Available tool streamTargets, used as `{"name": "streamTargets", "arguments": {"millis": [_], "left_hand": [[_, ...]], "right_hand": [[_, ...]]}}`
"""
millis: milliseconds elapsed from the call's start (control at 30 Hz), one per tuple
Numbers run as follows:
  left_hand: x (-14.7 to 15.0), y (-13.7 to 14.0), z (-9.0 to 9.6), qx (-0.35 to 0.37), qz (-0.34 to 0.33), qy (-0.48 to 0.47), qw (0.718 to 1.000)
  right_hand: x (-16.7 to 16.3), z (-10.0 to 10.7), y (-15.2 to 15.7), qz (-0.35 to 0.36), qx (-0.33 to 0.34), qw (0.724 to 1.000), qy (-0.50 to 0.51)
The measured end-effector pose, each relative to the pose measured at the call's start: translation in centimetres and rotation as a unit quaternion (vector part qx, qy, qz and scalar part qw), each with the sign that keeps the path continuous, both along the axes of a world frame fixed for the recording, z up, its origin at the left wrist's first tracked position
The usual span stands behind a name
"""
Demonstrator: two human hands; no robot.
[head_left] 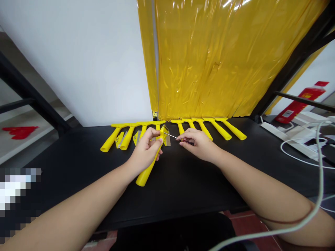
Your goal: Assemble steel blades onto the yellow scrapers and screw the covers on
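Note:
My left hand (148, 148) is closed around the head end of a yellow plastic scraper handle (145, 174), which slants down toward me over the black table. In my right hand (196, 143) is a screwdriver (172, 136), its thin shaft pointing left. The tip meets the scraper's head, seemingly at a screw too small to make out. Behind my left hand lie several more yellow handles (111, 139), with small yellow pieces with grey strips (120, 139) among them. Another row of yellow handles (222, 129) rests behind my right hand. My fingers partly cover the held head.
The black table (183, 188) has a white panel (104, 62) and a yellow plastic curtain (209, 62) at its back. On the right stand a red bottle (298, 103) and white power strips (285, 136). A pale cable (319, 174) hangs across the right foreground, over my right forearm.

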State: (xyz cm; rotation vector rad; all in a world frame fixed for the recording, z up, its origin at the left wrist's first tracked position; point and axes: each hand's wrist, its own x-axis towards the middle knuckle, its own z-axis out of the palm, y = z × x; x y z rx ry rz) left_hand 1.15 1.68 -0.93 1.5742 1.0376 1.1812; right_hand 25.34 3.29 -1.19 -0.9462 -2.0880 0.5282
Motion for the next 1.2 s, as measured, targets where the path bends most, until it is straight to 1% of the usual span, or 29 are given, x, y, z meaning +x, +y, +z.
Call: {"name": "streamTargets", "arguments": {"millis": [133,300,367,467,567,633,733,833,900,967,1100,1200], "left_hand": [[-0.5,0.3,-0.5,0.016,0.015,0.060,0.998],[-0.9,0.4,-0.6,0.060,0.038,0.110,0.991],[-1.0,0.4,-0.7,0.085,0.047,0.121,0.988],[-1.0,0.4,-0.6,0.108,0.052,0.131,0.984],[-1.0,0.5,-0.6,0.093,0.055,0.121,0.987],[-1.1,0.7,-0.6,0.082,0.058,0.112,0.989],[-1.2,0.7,-0.6,0.075,0.059,0.105,0.990],[-1.1,0.7,-0.6,0.074,0.059,0.101,0.990],[-1.1,0.6,-0.6,0.072,0.058,0.099,0.991],[-1.2,0.7,-0.6,0.067,0.057,0.095,0.992],[-1.4,1.0,-0.7,0.063,0.061,0.078,0.993],[-1.4,1.0,-0.7,0.057,0.063,0.083,0.993]], "right_hand": [[-0.2,-0.1,0.0,0.005,-0.083,0.994,0.069],[-0.4,-0.1,0.3,0.013,-0.190,0.969,0.159],[-0.5,-0.1,0.3,0.011,-0.212,0.961,0.175],[-0.7,-0.2,0.2,0.004,-0.194,0.965,0.175],[-0.8,-0.5,0.2,0.016,-0.176,0.967,0.186],[-0.7,-0.6,0.2,0.017,-0.178,0.965,0.190],[-0.5,-0.5,0.6,-0.004,-0.187,0.964,0.190],[-0.4,-0.4,0.9,-0.026,-0.203,0.965,0.164],[-0.4,-0.4,0.9,-0.030,-0.223,0.963,0.150],[-0.4,-0.5,0.8,-0.022,-0.234,0.959,0.157],[-0.5,-0.3,0.5,0.002,-0.206,0.962,0.179],[-0.4,-0.1,0.5,-0.025,-0.203,0.966,0.158]]}}
